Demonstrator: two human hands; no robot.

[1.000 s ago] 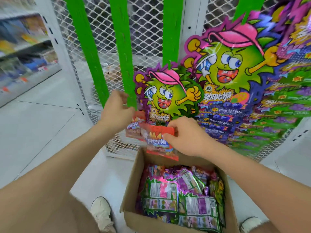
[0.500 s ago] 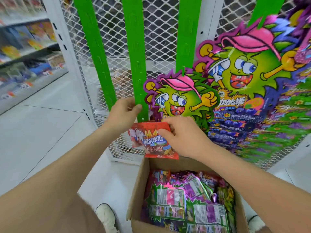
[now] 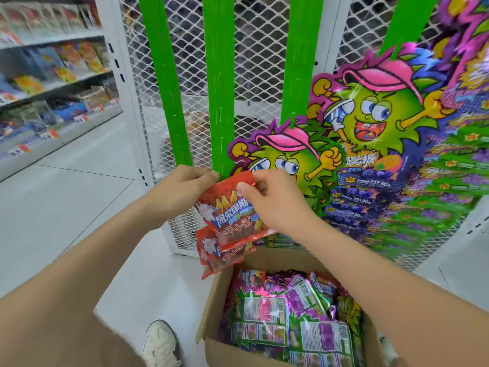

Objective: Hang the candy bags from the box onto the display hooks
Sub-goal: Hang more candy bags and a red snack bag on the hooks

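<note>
the right hand (image 3: 275, 205) pinches the top edge of a red candy bag (image 3: 227, 210) between thumb and fingers, holding it at the foot of the green strip (image 3: 218, 102). the left hand (image 3: 180, 186) pinches that strip, likely steadying it for hooking. the box (image 3: 213, 313) sits below.

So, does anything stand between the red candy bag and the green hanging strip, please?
Nothing visible: the right hand pinches the top of the red candy bag at the foot of the green hanging strip, beside the left hand.

Red candy bag (image 3: 227, 205) upright at green strip (image 3: 221, 102) — box (image 3: 209, 311) holds purple-green bags (image 3: 285, 313).
</note>
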